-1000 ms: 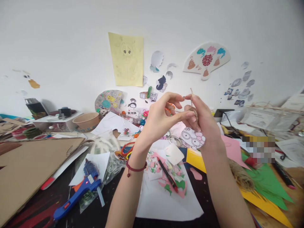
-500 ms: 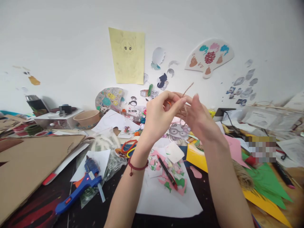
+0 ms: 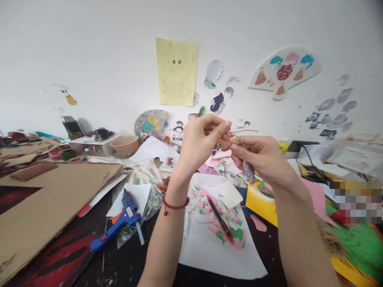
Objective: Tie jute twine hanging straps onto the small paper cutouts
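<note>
Strand of brown twine (image 3: 248,130), raised well clear of the bench (image 3: 119,269) in mid-air, with one loose end pointing rightward. Fingers of the left hand (image 3: 200,141) pinched together on the twine; fingers of the right hand (image 3: 265,157) likewise closed on it, just beside. Beneath the right fingers, a printed paper cutout (image 3: 249,170), turned nearly edge-on; attachment to the twine not discernible. Around the left wrist (image 3: 178,191), a dark red bracelet (image 3: 175,206). Below, on the bench, a white sheet (image 3: 221,261) strewn with pink and green scraps (image 3: 237,234), with a black-and-red pen (image 3: 220,219) lying across them. To the left, a blue glue gun (image 3: 128,217), resting partly on white paper (image 3: 143,193); farther left, a large piece of brown cardboard (image 3: 68,199). To the right, yellow paper (image 3: 260,204) and green paper (image 3: 363,243). On the wall (image 3: 104,59) behind, a yellow drawing (image 3: 176,81) and, to its right, a fan-shaped cutout (image 3: 284,73).
</note>
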The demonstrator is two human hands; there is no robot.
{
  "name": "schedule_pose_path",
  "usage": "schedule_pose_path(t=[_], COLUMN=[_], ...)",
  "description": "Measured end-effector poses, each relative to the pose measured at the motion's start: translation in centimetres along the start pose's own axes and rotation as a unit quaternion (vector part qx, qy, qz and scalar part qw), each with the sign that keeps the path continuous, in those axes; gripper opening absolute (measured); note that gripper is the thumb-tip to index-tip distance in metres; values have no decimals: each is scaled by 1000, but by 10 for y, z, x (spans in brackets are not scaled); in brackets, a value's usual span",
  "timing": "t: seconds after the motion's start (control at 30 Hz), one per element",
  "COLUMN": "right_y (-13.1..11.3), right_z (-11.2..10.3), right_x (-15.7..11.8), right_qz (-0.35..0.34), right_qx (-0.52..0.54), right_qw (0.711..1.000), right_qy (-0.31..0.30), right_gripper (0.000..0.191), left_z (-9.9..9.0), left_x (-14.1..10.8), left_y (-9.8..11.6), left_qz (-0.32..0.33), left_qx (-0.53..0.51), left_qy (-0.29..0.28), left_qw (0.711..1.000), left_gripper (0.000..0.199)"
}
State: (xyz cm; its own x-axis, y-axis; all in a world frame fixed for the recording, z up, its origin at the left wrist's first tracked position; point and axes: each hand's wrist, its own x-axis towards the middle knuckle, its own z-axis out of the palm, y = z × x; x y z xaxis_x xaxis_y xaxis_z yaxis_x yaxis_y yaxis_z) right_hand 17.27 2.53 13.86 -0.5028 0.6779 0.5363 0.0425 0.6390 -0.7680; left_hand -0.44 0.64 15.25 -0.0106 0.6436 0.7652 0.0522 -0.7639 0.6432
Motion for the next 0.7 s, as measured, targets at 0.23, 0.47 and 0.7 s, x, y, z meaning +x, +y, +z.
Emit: schedule_pose_path(t=[0.23, 0.47, 0.7], right_y=[0, 2, 2], right_z=[-3, -12, -26], right_x=[-3, -1, -1], right_qz=[-28, -9, 23], right_qx=[-34, 15, 109], right_qw=[999, 1000, 994], right_qy=[-5, -21, -20], right_gripper=[48, 32, 78], left_z=[-6, -9, -17], left_x=[-3, -2, 4], left_y=[7, 9, -6], left_qz=[-39, 7, 17], left_qx=[-35, -23, 40], left_qy=[-57, -27, 0], left_qw=[997, 999, 999], left_gripper=[37, 29, 18])
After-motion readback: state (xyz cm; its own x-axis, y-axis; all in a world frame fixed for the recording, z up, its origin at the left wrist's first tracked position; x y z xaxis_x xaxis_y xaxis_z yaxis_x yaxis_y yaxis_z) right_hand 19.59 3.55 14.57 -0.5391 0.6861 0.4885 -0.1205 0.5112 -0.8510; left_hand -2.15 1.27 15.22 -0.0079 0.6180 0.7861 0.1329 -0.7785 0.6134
